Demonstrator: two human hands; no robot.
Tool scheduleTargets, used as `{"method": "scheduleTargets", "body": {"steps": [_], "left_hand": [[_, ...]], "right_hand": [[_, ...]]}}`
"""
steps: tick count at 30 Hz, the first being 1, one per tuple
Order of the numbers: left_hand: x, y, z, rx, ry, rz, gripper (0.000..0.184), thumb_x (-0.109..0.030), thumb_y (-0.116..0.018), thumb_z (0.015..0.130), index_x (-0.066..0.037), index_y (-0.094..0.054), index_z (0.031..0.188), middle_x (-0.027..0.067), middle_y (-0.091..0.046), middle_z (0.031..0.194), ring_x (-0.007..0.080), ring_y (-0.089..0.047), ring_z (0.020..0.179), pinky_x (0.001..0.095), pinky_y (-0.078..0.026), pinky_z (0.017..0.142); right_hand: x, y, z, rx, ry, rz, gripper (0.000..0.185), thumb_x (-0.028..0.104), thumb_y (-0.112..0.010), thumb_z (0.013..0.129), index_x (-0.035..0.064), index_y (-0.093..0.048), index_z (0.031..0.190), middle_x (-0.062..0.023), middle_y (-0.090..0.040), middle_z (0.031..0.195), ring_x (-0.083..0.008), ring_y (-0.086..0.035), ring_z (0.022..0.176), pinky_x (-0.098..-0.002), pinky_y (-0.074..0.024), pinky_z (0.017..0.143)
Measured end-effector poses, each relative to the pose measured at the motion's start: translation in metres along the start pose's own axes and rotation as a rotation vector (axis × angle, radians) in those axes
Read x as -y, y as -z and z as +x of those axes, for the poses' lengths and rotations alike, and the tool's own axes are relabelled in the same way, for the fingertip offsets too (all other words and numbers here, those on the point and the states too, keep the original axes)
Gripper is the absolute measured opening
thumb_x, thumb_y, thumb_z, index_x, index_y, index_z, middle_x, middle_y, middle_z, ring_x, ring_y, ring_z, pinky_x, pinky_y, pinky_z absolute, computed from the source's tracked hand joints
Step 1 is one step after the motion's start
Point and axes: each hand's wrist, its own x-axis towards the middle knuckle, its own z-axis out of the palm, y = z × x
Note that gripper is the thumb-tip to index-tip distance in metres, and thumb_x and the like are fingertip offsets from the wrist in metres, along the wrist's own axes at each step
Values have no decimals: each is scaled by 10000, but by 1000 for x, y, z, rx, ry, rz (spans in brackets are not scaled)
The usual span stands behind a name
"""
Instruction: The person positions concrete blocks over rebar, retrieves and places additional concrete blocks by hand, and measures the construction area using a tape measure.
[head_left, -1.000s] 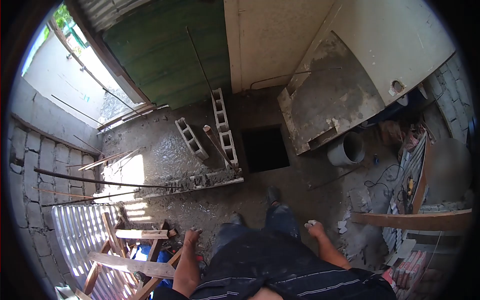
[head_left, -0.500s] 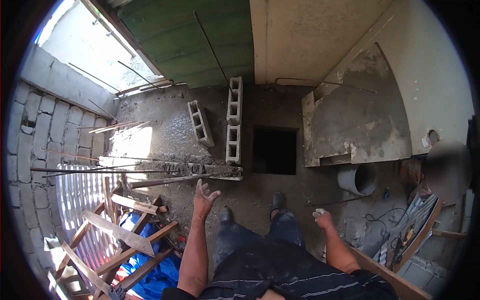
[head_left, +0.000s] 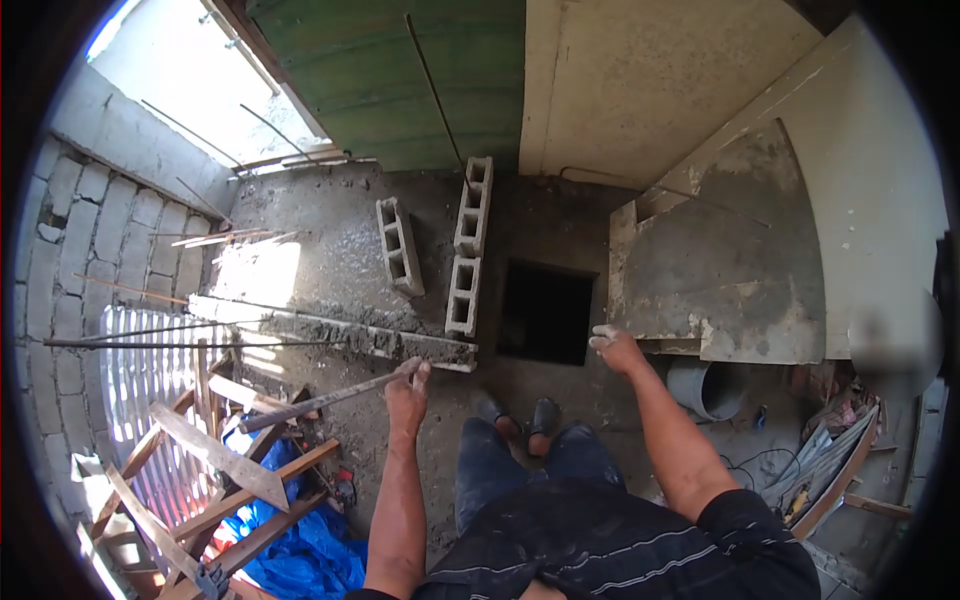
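My left hand (head_left: 407,388) is closed around the end of a long grey-brown stick (head_left: 325,402), which slants down to the left above the wood scraps. Just beyond that hand runs a low row of mortar-covered blocks (head_left: 400,345). My right hand (head_left: 617,352) is held out with its fingers curled in and nothing visible in them, near the dark square opening (head_left: 547,312) in the floor. Two hollow concrete blocks, a far one (head_left: 473,205) and a near one (head_left: 462,297), stand end to end beside the opening. A third hollow block (head_left: 400,247) sits apart on the wet floor.
Broken wooden boards (head_left: 220,455) and a blue tarp (head_left: 300,545) lie at the lower left, by corrugated sheet metal (head_left: 150,400). Thin rebar (head_left: 190,344) sticks out at the left. A bucket (head_left: 705,390) lies under the concrete slab (head_left: 725,270) at right.
My left hand, open near the stick before, now grips its end; the stick's far end has swung lower. My right hand has moved forward and left. My feet are closer together.
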Motion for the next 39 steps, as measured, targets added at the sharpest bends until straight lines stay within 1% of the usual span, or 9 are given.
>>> {"method": "scheduleTargets", "body": {"steps": [5, 6, 15, 19, 21, 25, 28, 32, 39], "left_hand": [[5, 4, 5, -37, -145, 66, 283, -238, -618, 902, 4, -655, 1045, 183, -656, 1013, 326, -624, 979, 392, -491, 844], [5, 4, 4, -49, -142, 40, 265, -231, -619, 899, -1, -657, 1025, 177, -657, 992, 334, -620, 958, 401, -492, 827], [-7, 14, 8, -86, -221, 75, 189, -191, -633, 878, -34, -662, 979, 148, -659, 917, 326, -631, 857, 405, -504, 759], [-20, 15, 10, -127, -87, -82, 209, -175, -629, 870, -18, -669, 1001, 157, -662, 925, 335, -626, 876, 394, -502, 777], [-23, 9, 12, -147, -5, -102, 276, -193, -664, 843, -1, -653, 1041, 164, -665, 945, 327, -629, 924, 377, -502, 817], [-30, -42, 9, -452, 338, -39, 366, -177, -720, 797, 18, -625, 1091, 180, -656, 987, 336, -635, 943, 386, -505, 832], [-7, -126, -27, -167, 831, 91, 466, -186, -742, 778, 43, -594, 1156, 249, -616, 1135, 346, -610, 1064, 383, -488, 890], [-30, -183, 54, -189, 814, -216, 467, -185, -710, 805, 44, -575, 1189, 220, -646, 1104, 299, -646, 1022, 363, -489, 899], [85, -244, 304, -270, 533, -210, 434, -241, -669, 842, 44, -580, 1157, 237, -603, 1158, 371, -574, 1096, 398, -447, 949]], "right_hand": [[32, -8, 9, 129, 2, -226, 445, 218, -642, 846, 13, -572, 1234, -153, -674, 1012, -205, -648, 766, -336, -510, 746], [44, -10, 13, 157, -69, -186, 471, 289, -645, 829, 20, -593, 1212, -207, -606, 1200, -328, -576, 1132, -377, -444, 961], [161, -64, 102, 272, 171, -257, 469, 319, -651, 815, 27, -613, 1180, -210, -620, 1164, -346, -577, 1117, -381, -452, 948], [165, -59, 190, 413, 164, -426, 423, 329, -655, 823, 45, -643, 1137, -193, -635, 1142, -298, -591, 1108, -386, -458, 939], [154, -54, 264, 526, -99, -353, 384, 322, -646, 845, 69, -644, 1135, -116, -674, 1066, -232, -653, 936, -384, -510, 799], [194, -46, 389, 573, -220, -469, 322, 288, -632, 862, 90, -631, 1115, -28, -667, 910, -144, -618, 706, -321, -483, 580], [189, -44, 475, 623, -260, -352, 354, 265, -605, 874, 64, -586, 1164, -29, -625, 861, -122, -589, 691, -256, -428, 523], [190, -56, 543, 555, -273, -316, 347, 269, -600, 879, 72, -580, 1164, -8, -604, 850, -106, -568, 672, -267, -428, 502], [139, -141, 644, 491, -236, -266, 412, 346, -611, 887, 56, -569, 1177, -16, -595, 895, -137, -599, 709, -282, -457, 522]]}}
